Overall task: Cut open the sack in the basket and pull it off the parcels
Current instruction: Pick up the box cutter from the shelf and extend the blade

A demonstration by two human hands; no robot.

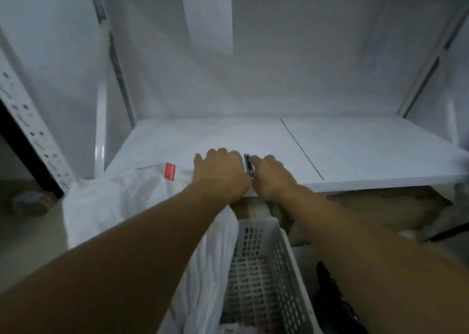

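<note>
White shelving fills the view, with a broad white shelf board (355, 151) running across the middle and a white perforated metal upright (33, 135) slanting down the left edge. Two bare forearms reach forward from the bottom corners and meet at the shelf's front edge.

The left hand (220, 173) lies knuckles up, fingers curled down onto the board, right at the top edge of a white woven plastic sack (121, 201). Whether its grip holds the sack cannot be told. The right hand (271, 176) sits just beside it, its grip closed on a small grey cutter (248, 167) that stands between the two hands.

The sack drapes from the shelf edge down to the left and under the left forearm, falling into a grey perforated plastic basket (264, 270) in the lower middle. A red label (170, 171) shows on the sack near the left hand. Right of the basket lies a black mesh object (335, 303), and brown cardboard (380, 206) sits under the shelf.
</note>
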